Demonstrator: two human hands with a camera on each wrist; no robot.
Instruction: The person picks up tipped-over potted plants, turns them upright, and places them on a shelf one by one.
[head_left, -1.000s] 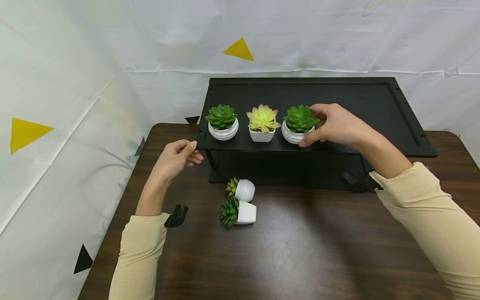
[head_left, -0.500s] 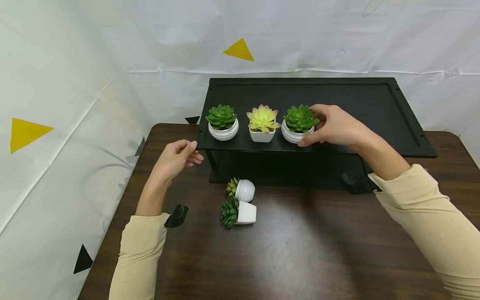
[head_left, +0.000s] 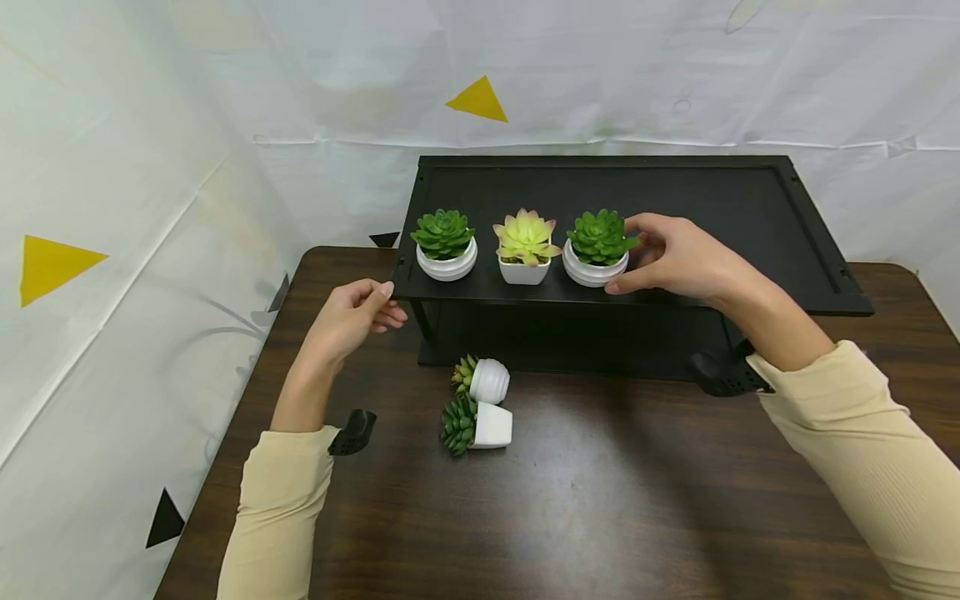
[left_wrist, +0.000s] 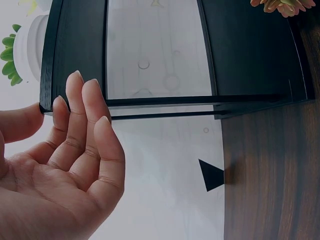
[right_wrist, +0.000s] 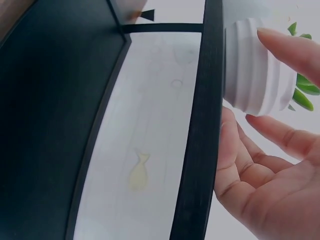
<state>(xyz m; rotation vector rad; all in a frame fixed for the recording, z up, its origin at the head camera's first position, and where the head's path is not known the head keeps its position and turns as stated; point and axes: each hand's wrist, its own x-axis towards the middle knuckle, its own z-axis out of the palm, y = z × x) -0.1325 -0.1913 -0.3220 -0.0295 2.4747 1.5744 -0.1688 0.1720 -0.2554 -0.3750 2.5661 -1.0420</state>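
In the head view, three potted artificial succulents line the front of a black shelf's top board: a green one in a round white pot (head_left: 447, 265), a yellow-green one in a square white pot (head_left: 523, 272), and another green one in a ribbed round pot (head_left: 592, 271). My right hand (head_left: 678, 254) is beside the ribbed pot, thumb and fingers spread around its right side; the right wrist view shows the fingertips right at the pot (right_wrist: 260, 70). At the front left corner of the shelf (left_wrist: 75, 45), my left hand (head_left: 345, 321) pinches the board's edge, thumb on top and fingers below.
On the dark wooden table (head_left: 585, 500), before the shelf, two more succulents lie on their sides, one in a round pot (head_left: 491, 382) and one in a square pot (head_left: 492, 426). A white sheet (head_left: 337, 83) hangs behind and at left.
My right hand has shifted slightly to the right, its thumb drawing back from the front of the ribbed pot. The pots and my left hand stay in place.
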